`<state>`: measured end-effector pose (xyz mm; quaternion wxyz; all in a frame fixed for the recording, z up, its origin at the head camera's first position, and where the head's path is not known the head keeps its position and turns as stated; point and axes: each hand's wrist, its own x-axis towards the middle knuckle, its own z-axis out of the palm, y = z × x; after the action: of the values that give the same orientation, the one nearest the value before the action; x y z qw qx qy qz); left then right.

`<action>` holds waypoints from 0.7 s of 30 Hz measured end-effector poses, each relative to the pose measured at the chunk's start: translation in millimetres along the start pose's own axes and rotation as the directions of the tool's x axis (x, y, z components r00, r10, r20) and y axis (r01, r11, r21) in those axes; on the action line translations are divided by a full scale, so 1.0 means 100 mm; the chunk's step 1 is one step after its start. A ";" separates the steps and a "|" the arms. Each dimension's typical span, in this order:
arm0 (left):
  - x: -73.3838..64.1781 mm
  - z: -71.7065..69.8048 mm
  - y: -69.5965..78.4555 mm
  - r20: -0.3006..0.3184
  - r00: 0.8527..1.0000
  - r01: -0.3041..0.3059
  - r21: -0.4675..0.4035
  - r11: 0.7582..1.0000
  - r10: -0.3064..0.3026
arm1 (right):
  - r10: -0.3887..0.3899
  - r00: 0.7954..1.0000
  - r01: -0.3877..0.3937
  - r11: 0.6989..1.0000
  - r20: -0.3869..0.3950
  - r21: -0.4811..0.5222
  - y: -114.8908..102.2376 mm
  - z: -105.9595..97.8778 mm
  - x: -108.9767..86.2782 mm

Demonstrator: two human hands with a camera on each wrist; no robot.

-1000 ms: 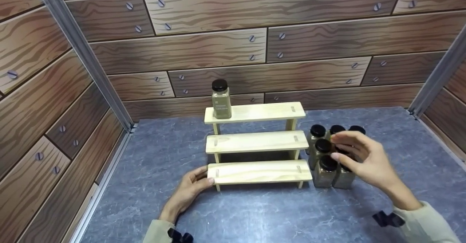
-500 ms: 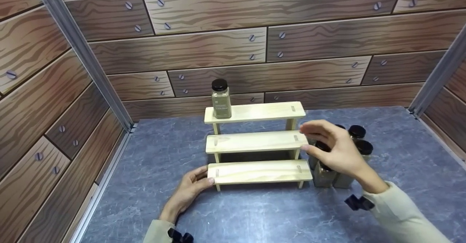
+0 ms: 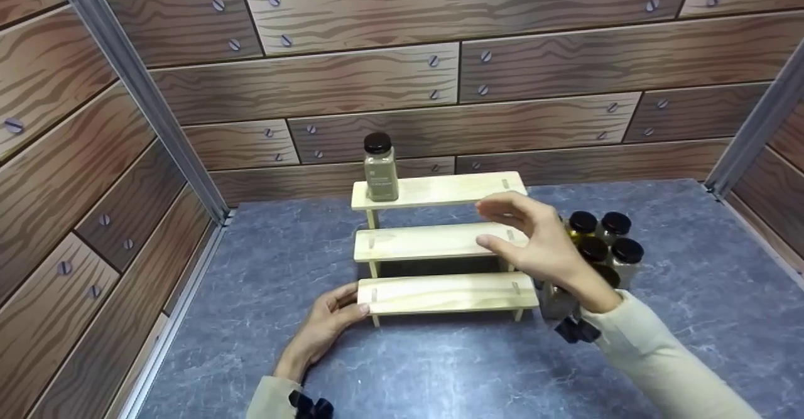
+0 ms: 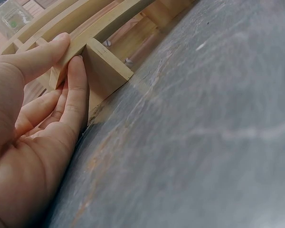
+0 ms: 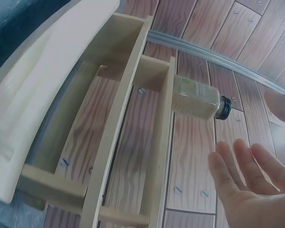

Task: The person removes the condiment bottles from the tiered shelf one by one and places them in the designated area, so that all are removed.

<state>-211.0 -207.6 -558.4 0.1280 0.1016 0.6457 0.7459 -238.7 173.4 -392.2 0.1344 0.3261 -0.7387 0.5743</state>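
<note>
A three-tier wooden shelf rack (image 3: pixel 440 292) stands on the table. My left hand (image 3: pixel 331 321) pinches the left end of its lowest tier; the left wrist view has the thumb (image 4: pixel 47 54) above the board and fingertips below. On the top tier's left end a spice jar (image 3: pixel 380 171) with a black lid stands upright. My right hand (image 3: pixel 534 237) hovers over the right end of the middle tier, thumb and fingers apart, holding nothing. In the right wrist view its fingers (image 5: pixel 247 166) point up near that spice jar (image 5: pixel 197 97), with a gap between.
Several black-lidded spice jars (image 3: pixel 627 252) stand grouped right of the rack, partly hidden by my right hand and forearm. The grey marbled tabletop (image 3: pixel 427 369) runs up to wood-print walls (image 3: pixel 377 80) behind and at the sides, joined by metal corner posts (image 3: pixel 144 92).
My right hand has moved left from over the jar group to the rack's right side, uncovering some of the jars. The left hand, the rack and the jar on top stay as they were.
</note>
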 end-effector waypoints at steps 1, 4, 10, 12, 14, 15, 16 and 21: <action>0.00 0.00 0.00 0.003 1.000 0.000 0.003 1.000 0.000 | 0.004 1.000 -0.004 1.000 -0.007 -0.006 0.00 0.01 0.02; 0.00 0.00 0.00 0.004 1.000 0.004 0.017 1.000 -0.004 | 0.019 1.000 -0.019 1.000 -0.020 -0.017 -0.02 0.05 0.09; 0.00 -0.01 -0.01 -0.006 1.000 0.006 0.018 1.000 -0.006 | 0.037 0.999 -0.037 0.999 -0.008 0.016 -0.08 0.13 0.25; 0.00 -0.01 -0.01 -0.005 1.000 0.006 0.014 1.000 -0.006 | 0.030 1.000 -0.030 0.999 0.001 0.023 -0.09 0.16 0.30; 0.00 -0.01 -0.01 -0.004 1.000 0.008 0.012 1.000 -0.008 | 0.024 1.000 -0.025 0.999 0.012 0.031 -0.10 0.19 0.35; 0.00 -0.01 -0.01 -0.007 1.000 0.008 0.011 1.000 -0.008 | 0.025 1.000 -0.026 0.999 0.016 0.034 -0.10 0.21 0.37; -0.01 -0.01 -0.01 -0.009 1.000 0.007 0.009 1.000 -0.007 | 0.028 0.999 -0.029 0.999 0.021 0.036 -0.10 0.22 0.39; -0.01 0.00 -0.01 -0.018 1.000 0.000 0.002 1.000 0.000 | 0.044 0.998 -0.046 0.997 0.037 0.057 -0.09 0.32 0.53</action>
<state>-210.1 -207.8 -559.2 0.1221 0.0950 0.6477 0.7460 -266.9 124.8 -364.3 0.0985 0.3234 -0.7312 0.5925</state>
